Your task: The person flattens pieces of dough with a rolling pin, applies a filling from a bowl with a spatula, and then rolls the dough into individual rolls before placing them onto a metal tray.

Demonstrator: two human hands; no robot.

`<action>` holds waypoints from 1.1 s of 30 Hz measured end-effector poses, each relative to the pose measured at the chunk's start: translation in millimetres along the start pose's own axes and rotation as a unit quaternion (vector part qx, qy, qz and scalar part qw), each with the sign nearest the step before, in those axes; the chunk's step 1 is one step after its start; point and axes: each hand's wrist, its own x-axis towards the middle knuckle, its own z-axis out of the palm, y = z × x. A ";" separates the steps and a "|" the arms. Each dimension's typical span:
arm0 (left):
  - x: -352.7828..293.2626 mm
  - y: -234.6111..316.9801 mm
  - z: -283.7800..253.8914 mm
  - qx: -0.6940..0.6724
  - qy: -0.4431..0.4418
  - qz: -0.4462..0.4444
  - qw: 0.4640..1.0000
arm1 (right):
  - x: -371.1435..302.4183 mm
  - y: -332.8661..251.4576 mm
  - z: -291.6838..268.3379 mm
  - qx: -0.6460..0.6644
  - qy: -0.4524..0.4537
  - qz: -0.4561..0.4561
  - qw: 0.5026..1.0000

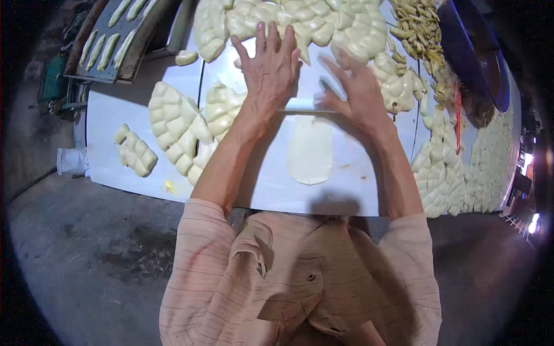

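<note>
The white worktop carries pale portioned dough along its far side, a dough mass at right and a dough fan at left. The left forearm and right forearm extend forward over the near edge, converging slightly and partly screening the surface beneath. A dark blue vessel stands at far right; a tray of pale dough strips stands at far left.

Left hand: wide open, back upward, fingers extended and splayed away from the body. Right hand: motion-blurred, angled inward, fingers and thumb apart. Whether either palm bears on anything cannot be determined.

A flat dough sheet lies on the worktop between the forearms, its near end rounded. At its far end, a pale bar lies crosswise between the hands, which obscure its ends. A thin red rod is at right.
</note>
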 end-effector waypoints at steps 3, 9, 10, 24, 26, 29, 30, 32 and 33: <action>-3.3 -2.0 -22.8 -0.038 0.007 -0.007 0.999 | -40.0 -5.3 -10.0 0.048 -0.140 -0.047 0.988; -62.4 15.0 -98.8 -0.137 -0.100 0.041 0.985 | -60.6 -10.6 -17.8 -0.054 -0.035 0.202 0.977; -77.1 20.5 -95.6 -0.128 -0.135 0.072 0.980 | -60.0 -21.3 -15.2 -0.080 -0.015 0.141 0.987; -116.2 -9.2 -111.8 -0.186 -0.090 -0.096 0.974 | -15.9 -65.1 20.5 0.122 -0.052 0.073 0.989; -104.6 -36.5 -129.6 -0.169 -0.069 -0.178 0.967 | 17.0 -77.0 34.5 0.170 -0.083 0.075 0.979; -105.7 -73.3 -123.3 -0.093 -0.064 -0.223 0.968 | 67.0 -102.0 64.4 0.174 -0.143 0.031 0.974; -104.6 -80.1 -125.2 -0.115 -0.081 -0.241 0.960 | 78.5 -113.8 65.1 0.141 -0.151 -0.010 0.978; -106.8 -86.4 -120.1 -0.089 -0.078 -0.239 0.964 | 99.9 -117.3 79.1 0.092 -0.205 -0.066 0.972; -106.4 -86.0 -115.6 -0.072 -0.080 -0.223 0.969 | 109.4 -114.9 84.3 0.035 -0.250 -0.107 0.962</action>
